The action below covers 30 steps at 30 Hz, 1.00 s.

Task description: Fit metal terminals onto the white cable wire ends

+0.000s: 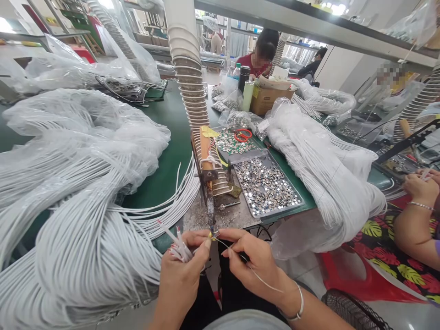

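My left hand is closed around several white cables whose stripped ends show small red wires. Its thumb and forefinger pinch at the tip of a soldering iron, fixed upright with its wooden handle on top. My right hand grips a thin strand of solder wire, which runs from the iron's tip back over the wrist. At the tip, its forefinger touches a small metal connector. My fingers partly hide the joint between connector and cable.
Long white cables fill the left side. A tray of small metal connectors sits right of the iron, with green circuit boards behind. A ribbed hose stands behind the iron. Bagged cables and a co-worker's hands are at right.
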Each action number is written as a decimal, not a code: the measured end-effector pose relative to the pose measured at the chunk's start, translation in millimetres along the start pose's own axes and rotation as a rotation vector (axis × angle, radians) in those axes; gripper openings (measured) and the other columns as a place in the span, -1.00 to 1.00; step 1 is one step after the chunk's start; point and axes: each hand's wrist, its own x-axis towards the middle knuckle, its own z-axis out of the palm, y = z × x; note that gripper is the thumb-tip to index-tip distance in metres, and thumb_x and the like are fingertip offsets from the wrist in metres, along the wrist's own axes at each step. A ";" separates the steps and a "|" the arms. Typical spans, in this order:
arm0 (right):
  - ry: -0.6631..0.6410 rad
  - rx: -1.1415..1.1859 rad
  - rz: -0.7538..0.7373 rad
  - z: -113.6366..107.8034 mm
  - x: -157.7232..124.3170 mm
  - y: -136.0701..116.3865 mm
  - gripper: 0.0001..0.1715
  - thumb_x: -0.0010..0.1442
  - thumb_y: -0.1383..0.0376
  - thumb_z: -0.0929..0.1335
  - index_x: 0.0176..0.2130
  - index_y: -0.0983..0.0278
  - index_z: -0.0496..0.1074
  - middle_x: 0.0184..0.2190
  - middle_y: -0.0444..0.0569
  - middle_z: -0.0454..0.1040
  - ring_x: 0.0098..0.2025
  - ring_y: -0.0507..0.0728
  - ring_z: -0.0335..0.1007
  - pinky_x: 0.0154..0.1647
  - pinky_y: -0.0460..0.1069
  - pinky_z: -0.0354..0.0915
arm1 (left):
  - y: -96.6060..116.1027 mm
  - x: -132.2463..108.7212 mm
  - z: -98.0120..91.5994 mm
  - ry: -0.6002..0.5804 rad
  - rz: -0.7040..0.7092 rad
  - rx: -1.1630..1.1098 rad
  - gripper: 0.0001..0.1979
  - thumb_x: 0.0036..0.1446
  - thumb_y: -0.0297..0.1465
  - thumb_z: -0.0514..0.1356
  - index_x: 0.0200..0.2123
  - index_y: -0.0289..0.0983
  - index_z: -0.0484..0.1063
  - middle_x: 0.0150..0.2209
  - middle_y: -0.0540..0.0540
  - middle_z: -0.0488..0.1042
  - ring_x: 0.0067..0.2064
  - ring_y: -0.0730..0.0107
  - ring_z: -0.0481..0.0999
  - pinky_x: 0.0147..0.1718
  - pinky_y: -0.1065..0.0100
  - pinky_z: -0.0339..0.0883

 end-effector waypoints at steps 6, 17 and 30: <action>-0.005 -0.017 -0.006 -2.5 3.1 -2.8 -0.81 0.19 0.52 0.31 -0.31 0.23 0.38 0.02 0.10 0.57 0.06 0.12 0.55 0.03 -0.04 0.48 | -6.9 1.2 -0.3 -0.006 0.024 -0.060 -0.85 0.08 -0.32 0.31 -0.51 -0.17 0.50 -0.30 -0.06 0.59 -0.18 0.20 0.56 -0.12 0.24 0.38; -0.056 -0.074 -0.017 -2.8 -5.3 4.1 -0.83 0.20 0.49 0.30 -0.32 0.22 0.35 0.02 0.18 0.57 0.06 0.13 0.54 0.00 -0.02 0.48 | -26.7 -4.4 -3.9 -0.012 -0.067 -0.031 -0.81 0.05 -0.27 0.33 -0.53 -0.21 0.52 -0.34 -0.12 0.60 -0.19 0.12 0.57 -0.17 0.21 0.43; -0.017 -0.037 0.023 -1.1 -0.2 1.2 -0.83 0.20 0.49 0.32 -0.33 0.22 0.39 0.00 0.12 0.59 0.05 0.12 0.55 0.02 -0.02 0.46 | -12.5 -0.4 3.1 0.021 -0.150 -0.165 -0.80 -0.03 -0.24 0.35 -0.52 -0.21 0.47 -0.37 -0.10 0.63 -0.36 0.21 0.59 -0.43 0.29 0.44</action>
